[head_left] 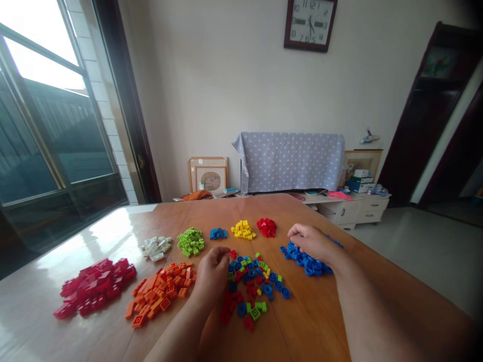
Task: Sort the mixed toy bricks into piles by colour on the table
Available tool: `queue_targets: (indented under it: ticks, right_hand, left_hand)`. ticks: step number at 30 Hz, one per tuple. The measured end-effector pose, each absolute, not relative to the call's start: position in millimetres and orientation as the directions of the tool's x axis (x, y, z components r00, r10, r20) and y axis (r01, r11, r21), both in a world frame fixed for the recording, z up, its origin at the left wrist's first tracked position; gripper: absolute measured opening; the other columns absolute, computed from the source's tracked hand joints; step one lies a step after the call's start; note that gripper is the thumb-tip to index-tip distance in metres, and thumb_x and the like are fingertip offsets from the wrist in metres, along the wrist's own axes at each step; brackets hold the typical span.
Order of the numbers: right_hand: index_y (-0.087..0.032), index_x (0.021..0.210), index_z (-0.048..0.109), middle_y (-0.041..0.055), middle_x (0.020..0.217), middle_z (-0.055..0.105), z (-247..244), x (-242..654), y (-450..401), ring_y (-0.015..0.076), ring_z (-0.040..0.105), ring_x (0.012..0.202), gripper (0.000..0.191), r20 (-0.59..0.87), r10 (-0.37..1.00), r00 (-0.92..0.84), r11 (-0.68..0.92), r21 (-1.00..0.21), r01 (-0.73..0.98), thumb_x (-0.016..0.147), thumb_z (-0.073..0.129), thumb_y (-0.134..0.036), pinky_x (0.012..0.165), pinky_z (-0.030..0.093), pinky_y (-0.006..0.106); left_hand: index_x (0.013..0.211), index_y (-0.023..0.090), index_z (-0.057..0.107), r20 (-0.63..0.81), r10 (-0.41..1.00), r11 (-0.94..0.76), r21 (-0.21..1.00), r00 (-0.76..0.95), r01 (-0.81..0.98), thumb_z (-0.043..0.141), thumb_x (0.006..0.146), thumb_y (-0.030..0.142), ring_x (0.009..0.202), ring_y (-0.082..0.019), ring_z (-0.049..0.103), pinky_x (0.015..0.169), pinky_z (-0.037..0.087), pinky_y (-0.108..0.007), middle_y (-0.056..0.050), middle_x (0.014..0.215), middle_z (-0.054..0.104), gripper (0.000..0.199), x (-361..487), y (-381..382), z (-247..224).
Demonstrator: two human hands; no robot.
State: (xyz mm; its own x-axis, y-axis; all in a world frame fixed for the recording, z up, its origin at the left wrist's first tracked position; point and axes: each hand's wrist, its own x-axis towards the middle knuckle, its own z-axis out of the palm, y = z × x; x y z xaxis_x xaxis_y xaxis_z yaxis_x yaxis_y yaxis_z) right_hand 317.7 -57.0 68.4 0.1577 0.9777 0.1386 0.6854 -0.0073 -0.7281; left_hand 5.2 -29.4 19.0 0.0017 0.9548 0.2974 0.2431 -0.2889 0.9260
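- Head view, far left: a glazed window [94, 146] stands beyond the brown table [302, 327].
- Crimson pieces [94, 284] lie heaped near the table's left side.
- Orange bricks [160, 294] form the next heap, with white bricks [156, 247] and lime-green bricks [190, 242] in separate piles farther back.
- The left hand [213, 269] is bent inward, its fingertips drawn together at a small red piece [233, 254]; whether it grips that piece, I cannot tell.
- Behind that hand sits a small flat blue pile [218, 233].
- The mixed pile [251, 281] of red, blue, green and yellow pieces spreads just beside the left hand, between the two hands.
- Yellow bricks [243, 230] and a red pile [266, 227] lie farther back.
- A wall clock [310, 24] hangs above a polka-dot cloth [292, 161].
- The right hand [311, 242] has its fingers curled over the large blue pile [307, 261]; its fingertips' contents cannot be made out.
- A white cabinet [362, 210] stands beyond the table.
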Motion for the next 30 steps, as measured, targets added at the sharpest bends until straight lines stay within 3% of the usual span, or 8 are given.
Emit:
queue_targets:
  ticks: [5,11,15,18,23,30]
  right_hand:
    - [-0.019,0.096,0.065,-0.0011,0.068,0.062,70,284,-61,0.0113,0.055,0.058,0.019,0.032,0.998,-0.049,0.056,-0.756,0.652,0.082,0.054,-0.027,0.049,0.033,0.019]
    - [-0.018,0.083,0.069,0.0002,0.075,0.068,50,255,-48,0.0128,0.057,0.067,0.014,0.111,0.986,-0.121,0.164,-0.595,0.787,0.08,0.059,-0.029,0.056,0.034,0.021]
    - [-0.02,0.079,0.069,0.0002,0.071,0.068,39,240,-44,0.0133,0.056,0.065,0.019,0.091,0.99,-0.107,0.138,-0.483,0.865,0.078,0.066,-0.039,0.055,0.031,0.022]
    - [-0.02,0.076,0.069,0.0,0.07,0.067,34,235,-41,0.0136,0.056,0.065,0.017,0.07,0.992,-0.104,0.124,-0.437,0.891,0.074,0.069,-0.037,0.054,0.03,0.022]
    - [-0.019,0.075,0.067,-0.0009,0.068,0.066,28,234,-36,0.0132,0.056,0.063,0.01,0.119,0.984,-0.132,0.174,-0.494,0.852,0.073,0.068,-0.029,0.054,0.032,0.022]
    - [-0.017,0.088,0.066,0.0011,0.077,0.067,36,212,-45,0.0148,0.059,0.07,0.025,0.203,0.964,-0.17,0.265,-0.736,0.623,0.083,0.06,-0.042,0.061,0.043,0.023]
  left_hand:
    - [0.086,0.018,0.072,0.293,0.955,-0.278,0.935,-0.037,0.22,0.065,0.075,0.037,0.072,-0.019,0.061,0.065,0.044,-0.025,-0.004,0.08,0.07,0.023,5,-30,18]
    - [0.084,0.019,0.072,0.278,0.96,-0.262,0.93,-0.026,0.258,0.062,0.076,0.032,0.069,-0.018,0.059,0.062,0.042,-0.025,-0.003,0.075,0.069,0.018,4,-28,16]
    - [0.08,0.019,0.072,0.213,0.977,-0.204,0.954,-0.018,0.218,0.065,0.072,0.027,0.066,-0.017,0.058,0.059,0.039,-0.024,-0.003,0.072,0.068,0.014,6,-30,16]
    - [0.076,0.019,0.071,0.166,0.986,-0.164,0.971,0.003,0.176,0.066,0.07,0.024,0.06,-0.016,0.055,0.056,0.035,-0.023,-0.002,0.067,0.066,0.009,9,-33,16]
    - [0.075,0.02,0.07,0.203,0.979,-0.205,0.963,0.031,0.173,0.065,0.071,0.023,0.061,-0.015,0.053,0.056,0.034,-0.022,-0.003,0.069,0.066,0.007,13,-35,13]
    - [0.081,0.018,0.071,0.251,0.959,-0.265,0.958,0.129,0.11,0.064,0.077,0.03,0.066,-0.016,0.053,0.06,0.037,-0.023,-0.003,0.072,0.065,0.014,21,-48,24]
